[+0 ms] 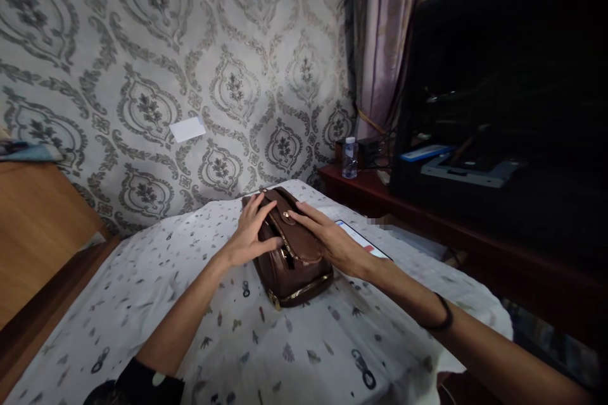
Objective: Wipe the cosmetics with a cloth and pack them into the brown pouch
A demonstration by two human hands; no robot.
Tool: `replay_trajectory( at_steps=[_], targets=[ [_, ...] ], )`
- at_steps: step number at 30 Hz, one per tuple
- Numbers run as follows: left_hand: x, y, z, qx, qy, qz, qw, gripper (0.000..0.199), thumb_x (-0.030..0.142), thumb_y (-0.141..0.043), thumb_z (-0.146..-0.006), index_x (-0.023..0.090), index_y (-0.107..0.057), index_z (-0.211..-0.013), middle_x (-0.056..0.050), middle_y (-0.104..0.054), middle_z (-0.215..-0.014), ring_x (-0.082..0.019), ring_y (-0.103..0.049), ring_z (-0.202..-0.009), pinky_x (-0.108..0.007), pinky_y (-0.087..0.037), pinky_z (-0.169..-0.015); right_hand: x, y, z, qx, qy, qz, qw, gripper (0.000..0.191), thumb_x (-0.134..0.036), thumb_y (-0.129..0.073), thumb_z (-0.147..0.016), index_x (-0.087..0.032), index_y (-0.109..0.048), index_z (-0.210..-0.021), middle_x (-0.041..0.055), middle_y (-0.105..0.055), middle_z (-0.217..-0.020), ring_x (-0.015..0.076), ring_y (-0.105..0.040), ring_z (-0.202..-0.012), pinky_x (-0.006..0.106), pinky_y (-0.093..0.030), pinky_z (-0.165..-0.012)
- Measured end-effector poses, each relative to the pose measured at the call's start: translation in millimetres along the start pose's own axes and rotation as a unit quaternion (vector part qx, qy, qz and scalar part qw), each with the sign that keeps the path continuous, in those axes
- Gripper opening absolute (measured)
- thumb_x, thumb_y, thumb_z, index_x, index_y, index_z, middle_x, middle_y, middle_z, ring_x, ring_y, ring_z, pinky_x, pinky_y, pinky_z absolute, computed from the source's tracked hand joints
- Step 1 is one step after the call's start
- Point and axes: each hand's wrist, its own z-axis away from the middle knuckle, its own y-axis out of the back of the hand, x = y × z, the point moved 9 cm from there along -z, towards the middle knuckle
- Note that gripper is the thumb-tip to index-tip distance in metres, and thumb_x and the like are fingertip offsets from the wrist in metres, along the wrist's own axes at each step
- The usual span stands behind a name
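Observation:
A brown leather bag [304, 243] with gold zippers and a flap lies on a white patterned sheet. My left hand [250, 232] rests on the bag's left side, its fingers spread over the upper part and the thumb beside a partly open zipper. On the right side lies my right hand [332, 237], fingers stretched across the flap near a metal snap. Neither hand is wrapped round the bag. Just right of the bag, partly behind my right hand, is a phone or tablet [363, 239] with a lit screen.
The patterned sheet [228, 342] covers the bed. A dark red stand at the right carries a clear bottle [350, 159] and a large black screen [498, 107]. Wooden furniture [42, 228] stands at the left. A white card [187, 129] is on the patterned wall.

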Motion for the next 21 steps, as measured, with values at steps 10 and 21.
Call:
replay_trajectory(
  at_steps=[10,21],
  targets=[
    [22.3,-5.5,6.6,0.040,-0.009,-0.023,0.999,0.078,0.073,-0.050,-0.087,0.027,-0.042,-0.150,-0.014,-0.028,-0.164,-0.037,-0.009,-0.155,-0.062,-0.016,-0.121,8.2,0.6,14.8,0.025,-0.073,-0.050,0.996,0.066,-0.036,-0.067,-0.087,-0.029,-0.046,-0.150,0.0135,-0.024,-0.166,0.0335,-0.029,-0.151,0.055,-0.034,-0.118],
    [19.3,-9.9,2.1,0.119,-0.037,0.022,0.992,0.075,0.073,-0.049,-0.088,0.023,-0.043,-0.143,-0.016,-0.035,-0.160,-0.033,-0.015,-0.155,-0.056,-0.019,-0.122,-7.3,-14.0,23.2,0.099,-0.112,-0.113,0.982,0.063,-0.055,-0.056,-0.092,-0.030,-0.047,-0.148,0.0126,-0.033,-0.162,0.0334,-0.028,-0.151,0.057,-0.029,-0.120]
  ],
)
